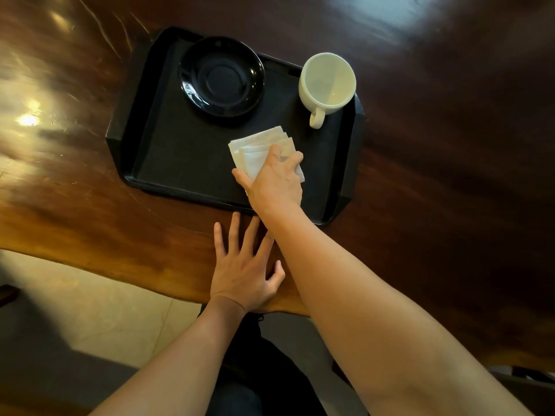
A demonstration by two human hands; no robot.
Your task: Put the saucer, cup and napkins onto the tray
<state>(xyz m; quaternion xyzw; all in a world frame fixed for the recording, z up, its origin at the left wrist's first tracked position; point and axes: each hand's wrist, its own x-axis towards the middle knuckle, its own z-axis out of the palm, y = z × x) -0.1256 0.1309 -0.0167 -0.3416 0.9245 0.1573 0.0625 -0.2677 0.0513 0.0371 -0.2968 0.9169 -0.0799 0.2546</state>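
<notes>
A black tray (168,163) lies on the dark wooden table. A black saucer (221,76) sits in the tray's far left part. A white cup (327,82) stands upright in the far right corner, handle toward me. A stack of white napkins (258,145) lies on the tray's near right area. My right hand (274,178) rests on top of the napkins, fingers curled over their near edge. My left hand (243,265) lies flat on the table just in front of the tray, fingers spread, holding nothing.
The wooden table (450,145) has a curved near edge (120,265) right under my left hand. Beyond that edge a tiled floor (90,310) shows. My dark-clothed lap (255,379) is below.
</notes>
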